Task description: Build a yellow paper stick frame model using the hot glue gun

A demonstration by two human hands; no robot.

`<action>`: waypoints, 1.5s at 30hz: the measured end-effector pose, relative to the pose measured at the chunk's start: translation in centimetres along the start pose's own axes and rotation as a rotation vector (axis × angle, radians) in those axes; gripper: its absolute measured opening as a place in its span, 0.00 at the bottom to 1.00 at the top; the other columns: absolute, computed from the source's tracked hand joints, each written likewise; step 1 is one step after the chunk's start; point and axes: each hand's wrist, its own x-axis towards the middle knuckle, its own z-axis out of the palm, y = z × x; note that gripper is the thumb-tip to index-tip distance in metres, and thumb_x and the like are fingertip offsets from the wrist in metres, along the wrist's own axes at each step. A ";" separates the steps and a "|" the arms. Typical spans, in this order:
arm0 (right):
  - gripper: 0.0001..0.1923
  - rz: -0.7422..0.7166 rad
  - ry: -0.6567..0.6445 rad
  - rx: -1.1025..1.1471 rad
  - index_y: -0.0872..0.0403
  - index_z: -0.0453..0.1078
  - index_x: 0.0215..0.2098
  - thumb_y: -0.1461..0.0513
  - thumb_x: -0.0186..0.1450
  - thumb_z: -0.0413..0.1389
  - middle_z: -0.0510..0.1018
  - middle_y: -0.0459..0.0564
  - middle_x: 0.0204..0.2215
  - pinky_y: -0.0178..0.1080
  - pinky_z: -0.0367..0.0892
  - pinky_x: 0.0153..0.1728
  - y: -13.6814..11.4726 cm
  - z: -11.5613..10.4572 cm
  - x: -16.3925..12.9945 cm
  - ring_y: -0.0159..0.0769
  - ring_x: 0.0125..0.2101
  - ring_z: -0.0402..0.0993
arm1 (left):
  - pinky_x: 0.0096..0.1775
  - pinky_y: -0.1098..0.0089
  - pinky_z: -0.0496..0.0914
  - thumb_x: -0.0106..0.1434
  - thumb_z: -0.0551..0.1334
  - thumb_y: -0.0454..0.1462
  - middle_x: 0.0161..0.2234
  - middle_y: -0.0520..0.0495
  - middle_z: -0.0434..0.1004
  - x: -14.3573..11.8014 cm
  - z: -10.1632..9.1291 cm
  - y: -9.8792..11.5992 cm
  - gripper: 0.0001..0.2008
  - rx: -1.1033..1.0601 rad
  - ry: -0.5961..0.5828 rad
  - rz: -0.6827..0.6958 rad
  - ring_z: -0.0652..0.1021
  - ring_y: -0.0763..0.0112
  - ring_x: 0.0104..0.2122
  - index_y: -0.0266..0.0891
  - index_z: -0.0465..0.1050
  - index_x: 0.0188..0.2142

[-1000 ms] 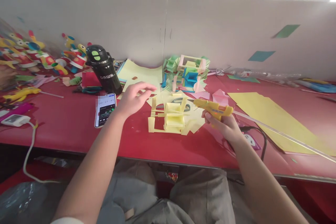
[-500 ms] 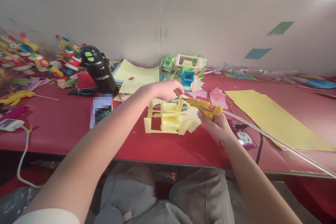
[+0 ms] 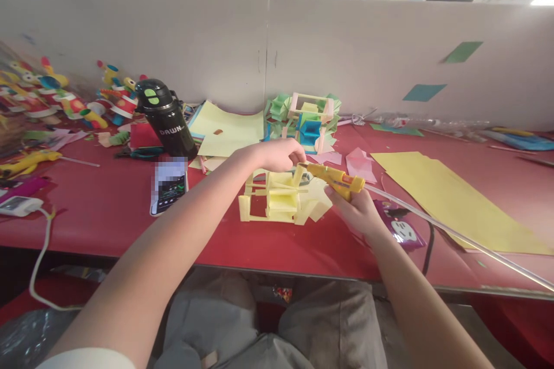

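- A person sits at a red table (image 3: 108,207), seen from their own head, gluing a pale yellow paper frame model (image 3: 277,199) that stands near the table's middle.
- The right hand (image 3: 357,210) is closed around the grip of a yellow glue gun (image 3: 333,176). Its nozzle points toward 9 o'clock and touches an upright strip at the model's top right corner. A clear glue stick (image 3: 454,235) trails out toward 4 o'clock.
- The left hand (image 3: 277,153) is curled over the model's top edge at 12 o'clock, fingers pinching the same strip beside the nozzle.
- Judged step: glue is going onto a joint. The next move likely calls for pressing the strip steady while the nozzle lifts clear.
- A second ago the left hand hovered open at 10 o'clock of the model and the gun sat back at 3 o'clock; both have since closed in on the corner.
- A black bottle (image 3: 164,121) and phone (image 3: 169,185) lie at 9 to 10 o'clock.
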 end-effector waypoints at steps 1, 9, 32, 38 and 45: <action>0.17 -0.003 0.000 -0.003 0.53 0.70 0.35 0.47 0.64 0.57 0.62 0.43 0.20 0.36 0.55 0.22 0.0 0.0 0.0 0.31 0.21 0.55 | 0.41 0.67 0.72 0.45 0.55 0.25 0.46 0.43 0.81 0.0 0.0 0.0 0.30 0.007 0.003 0.004 0.79 0.61 0.45 0.40 0.77 0.48; 0.16 0.012 0.000 -0.047 0.53 0.68 0.33 0.49 0.65 0.56 0.59 0.42 0.19 0.35 0.53 0.21 0.3 -0.1 -0.1 0.30 0.21 0.54 | 0.39 0.67 0.72 0.43 0.54 0.25 0.46 0.42 0.81 0.1 0.2 -0.6 0.31 0.002 0.029 0.014 0.79 0.60 0.45 0.41 0.78 0.47; 0.19 0.089 0.062 0.009 0.54 0.75 0.34 0.46 0.60 0.60 0.70 0.47 0.20 0.37 0.64 0.23 -0.4 -2.6 -1.1 0.36 0.24 0.67 | 0.42 0.62 0.70 0.55 0.62 0.30 0.36 0.44 0.80 -4.4 -0.6 4.0 0.08 -0.026 0.485 -0.013 0.79 0.57 0.40 0.40 0.76 0.35; 0.22 0.171 0.007 0.140 0.54 0.76 0.36 0.44 0.58 0.62 0.74 0.49 0.25 0.37 0.66 0.25 -0.9 -4.1 -1.4 0.35 0.26 0.69 | 0.35 0.64 0.73 0.67 0.58 0.41 0.33 0.46 0.78 -11.0 6.0 8.7 0.09 -0.120 0.600 0.077 0.78 0.64 0.31 0.44 0.76 0.37; 0.26 0.311 -0.154 0.123 0.55 0.73 0.28 0.40 0.54 0.63 0.73 0.49 0.24 0.36 0.64 0.26 -1.3 -5.5 -1.7 0.34 0.26 0.68 | 0.39 0.63 0.77 0.67 0.58 0.35 0.48 0.40 0.77 -9.7 14.4 5.0 0.11 -0.144 0.883 -0.052 0.80 0.61 0.39 0.43 0.70 0.49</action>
